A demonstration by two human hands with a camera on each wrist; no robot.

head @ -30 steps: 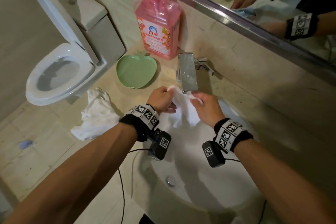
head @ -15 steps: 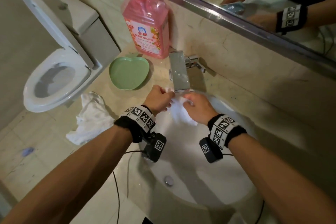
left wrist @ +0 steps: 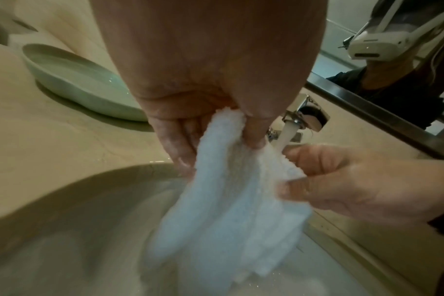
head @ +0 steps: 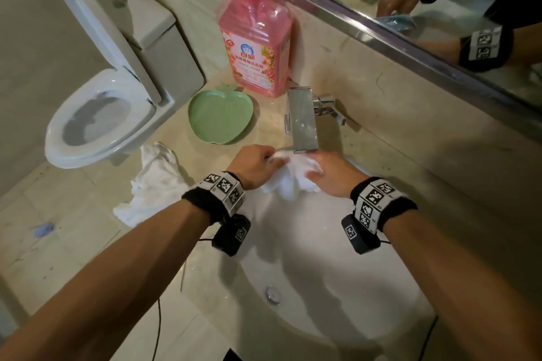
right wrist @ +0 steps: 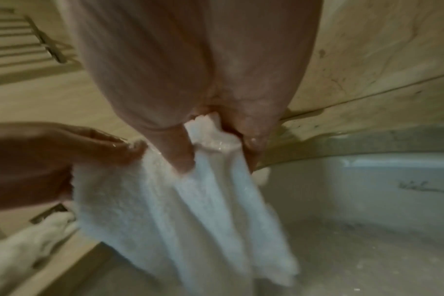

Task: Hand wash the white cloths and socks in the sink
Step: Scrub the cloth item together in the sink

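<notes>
The small white fluffy cloth hangs over the white round sink, just under the spout of the flat chrome tap. Both hands hold it by its upper edge. The left hand pinches the left part of the edge: in the left wrist view its fingers are curled and the cloth comes out between them and the thumb. The right hand pinches the right part; in the right wrist view the thumb and the fingers press together on a wet fold of the cloth. The two hands are near each other, and the cloth stretches between them and falls in folds into the sink bowl. A thin stream of water runs from the tap and lands on the top of the cloth, just beside the right hand.

On the beige stone bench, to the left of the sink, lies a crumpled pile of white cloths. Behind it stands a green apple-shaped dish, and behind the dish a pink pump bottle of liquid soap stands against the wall. A white toilet with its lid up is further left. A mirror with a metal frame runs above the tap.
</notes>
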